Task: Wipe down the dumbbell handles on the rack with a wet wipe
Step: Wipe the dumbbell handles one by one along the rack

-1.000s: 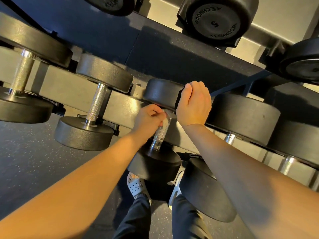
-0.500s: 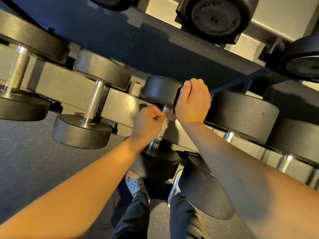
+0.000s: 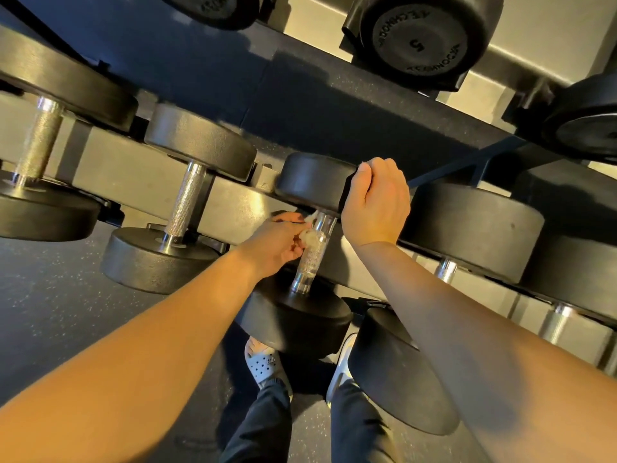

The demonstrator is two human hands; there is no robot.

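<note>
**Dumbbell handle point(image 3: 315, 252): rigid steel between heavy heads, cleaned with a limp wipe**

The dumbbell handle being wiped is a short knurled steel bar in the middle of the lower row. It runs between a thick black far head point(image 3: 314, 182) and a matching near head point(image 3: 297, 319). The rack point(image 3: 110, 162) carries the dumbbell on a pale slanted beam, with other dumbbells close on either side.

The left hand point(image 3: 278, 243) pinches a small crumpled wet wipe point(image 3: 309, 237) against the upper left side of the bar, just below the polished collar. The right hand point(image 3: 375, 202) curls over the right edge of the far head and grips it.

The dumbbell looks heavy and completely stiff, so it will not flex or lift under rubbing. It could roll on its supports, so bracing one head seems the sensible hold. The knurling is rough, so it should give the wipe plenty of bite, though it may also snag and fray the soft material. The smooth collars at each end are likely slick.

The wipe is light and floppy, so it probably needs wrapping round the bar and twisting to reach the underside, which is hidden here. Nothing looks fragile. The likelier hazard is fingers pinched between this head and the larger neighbouring head point(image 3: 467, 228) just beside it.
</note>
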